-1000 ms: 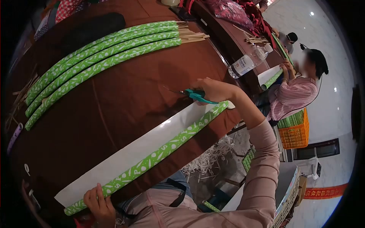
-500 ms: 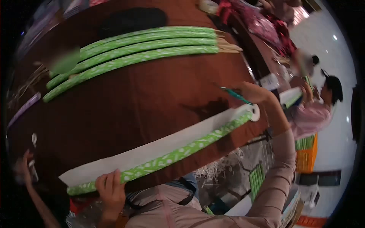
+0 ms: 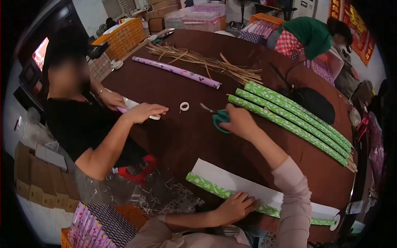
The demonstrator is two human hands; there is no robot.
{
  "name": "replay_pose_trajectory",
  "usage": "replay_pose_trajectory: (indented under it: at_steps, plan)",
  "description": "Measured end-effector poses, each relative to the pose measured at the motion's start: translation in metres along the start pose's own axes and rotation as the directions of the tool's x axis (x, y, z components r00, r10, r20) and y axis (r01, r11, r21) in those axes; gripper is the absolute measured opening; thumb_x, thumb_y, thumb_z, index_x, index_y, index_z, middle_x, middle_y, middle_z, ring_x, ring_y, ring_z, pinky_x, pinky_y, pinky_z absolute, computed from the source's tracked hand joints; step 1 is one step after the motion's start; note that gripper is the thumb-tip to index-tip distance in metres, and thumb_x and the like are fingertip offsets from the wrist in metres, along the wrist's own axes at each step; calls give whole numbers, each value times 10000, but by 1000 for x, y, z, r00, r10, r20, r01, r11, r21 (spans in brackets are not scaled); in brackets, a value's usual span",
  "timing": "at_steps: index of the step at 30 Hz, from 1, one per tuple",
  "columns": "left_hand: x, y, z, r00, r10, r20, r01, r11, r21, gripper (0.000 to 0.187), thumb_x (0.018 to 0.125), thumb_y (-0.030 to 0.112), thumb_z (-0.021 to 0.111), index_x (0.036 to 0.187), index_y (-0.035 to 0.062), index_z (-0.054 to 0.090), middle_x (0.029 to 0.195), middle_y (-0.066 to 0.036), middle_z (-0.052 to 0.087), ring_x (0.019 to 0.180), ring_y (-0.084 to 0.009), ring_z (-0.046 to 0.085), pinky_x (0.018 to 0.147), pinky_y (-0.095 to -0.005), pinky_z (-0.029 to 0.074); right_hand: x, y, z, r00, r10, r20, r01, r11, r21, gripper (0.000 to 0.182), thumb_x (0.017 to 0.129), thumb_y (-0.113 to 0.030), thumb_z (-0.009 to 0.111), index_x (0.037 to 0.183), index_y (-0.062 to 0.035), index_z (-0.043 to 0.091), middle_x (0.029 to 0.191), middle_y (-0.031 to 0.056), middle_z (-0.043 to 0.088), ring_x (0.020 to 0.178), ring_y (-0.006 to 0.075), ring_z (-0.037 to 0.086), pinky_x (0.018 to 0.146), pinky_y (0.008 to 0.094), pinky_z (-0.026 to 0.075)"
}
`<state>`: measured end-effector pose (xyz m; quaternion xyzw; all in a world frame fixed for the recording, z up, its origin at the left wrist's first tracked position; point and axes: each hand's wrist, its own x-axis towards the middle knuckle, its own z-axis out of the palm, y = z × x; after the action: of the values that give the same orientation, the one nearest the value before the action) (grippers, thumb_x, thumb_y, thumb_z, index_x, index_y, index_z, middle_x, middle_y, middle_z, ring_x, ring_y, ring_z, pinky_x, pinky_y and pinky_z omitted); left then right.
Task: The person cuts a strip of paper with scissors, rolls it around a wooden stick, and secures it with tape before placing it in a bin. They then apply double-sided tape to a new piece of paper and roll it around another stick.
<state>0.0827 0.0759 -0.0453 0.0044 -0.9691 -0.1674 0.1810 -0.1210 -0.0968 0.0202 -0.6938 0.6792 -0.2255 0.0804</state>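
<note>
My left hand [image 3: 236, 206] presses on a partly rolled sheet of green patterned paper [image 3: 209, 187], its white inner side [image 3: 240, 182] facing up, along the near table edge. My right hand [image 3: 240, 120] holds teal-handled scissors [image 3: 221, 120] over the table, blades pointing left. A small roll of white tape [image 3: 184, 106] lies left of the scissors. Several finished-looking green rolls [image 3: 285, 118] with sticks at their far ends lie to the right of my right hand.
A co-worker [image 3: 82, 120] at the left handles a white and purple roll [image 3: 131, 104]. Beyond are a purple roll [image 3: 178, 72], loose thin sticks [image 3: 198, 60] and a black object [image 3: 312, 103]. Another person [image 3: 306, 37] bends over at the back right.
The view has swung left, bringing the co-worker and tape into clear sight. My right hand has moved with the scissors from the paper's right end to near the tape. My left hand stays on the paper.
</note>
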Motion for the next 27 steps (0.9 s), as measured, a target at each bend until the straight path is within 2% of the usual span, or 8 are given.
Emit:
replay_pose_trajectory:
  at_steps: [2,5,7,10,14,15,20,27]
  plan:
    - [1,-5,1,990,31,-138,-42,996,-76,458,797,129,565,1237,3,581,1063,-112,564,997,-275,521,907,-387,430,53,-15,43,998,25,-58,-31,995,-94,439,714,-280,785,980,-11,561,862,200,668,840,372,660,753,467,527]
    - [-1,-9,-4,997,74,-24,-76,993,-93,457,786,141,587,1226,16,588,1022,-109,570,975,-282,529,874,-397,437,88,-21,82,990,100,-101,-121,966,-228,316,770,-266,702,970,-25,662,976,155,630,956,321,613,825,419,507]
    - [2,-8,-5,989,145,-7,-145,987,-64,452,780,158,611,1212,29,600,985,-101,574,952,-284,537,836,-399,445,74,-10,91,944,-144,-295,37,940,-339,264,794,-252,668,950,-41,649,942,122,620,907,304,598,774,421,477]
    - [11,-6,-8,996,21,-81,-24,999,-35,405,836,192,614,1221,66,620,948,-90,564,858,-266,556,760,-379,459,-15,-25,21,907,-291,-304,244,952,-183,219,837,-267,663,910,-75,588,858,80,591,814,275,581,712,405,451]
    - [12,-8,-11,998,57,-36,-56,998,39,411,840,181,625,1239,83,612,949,-80,563,836,-252,553,742,-371,446,-198,-13,-73,742,-667,-66,596,702,-390,215,868,-265,657,866,-68,571,739,29,489,682,186,510,593,329,410]
    - [11,-10,-10,998,61,-31,-61,998,20,428,821,194,657,1227,64,613,956,-92,565,855,-277,551,759,-398,437,-252,-7,-77,821,-568,52,540,744,-392,319,863,-377,643,787,-78,561,790,44,527,745,207,550,624,338,432]
    - [15,-8,-12,997,65,51,-65,998,-1,458,785,198,685,1216,59,615,957,-97,555,860,-298,543,768,-448,415,-418,-3,-87,988,-52,147,97,943,-319,649,863,-426,634,1339,-18,468,882,61,575,833,212,577,677,341,479]
    - [16,-14,-27,979,182,96,-180,983,-20,528,764,115,724,1254,-21,581,1051,-140,586,934,-308,569,831,-429,465,-443,18,-73,999,-37,12,38,878,-477,422,855,-347,634,1188,-97,573,854,-13,578,765,163,588,616,310,484]
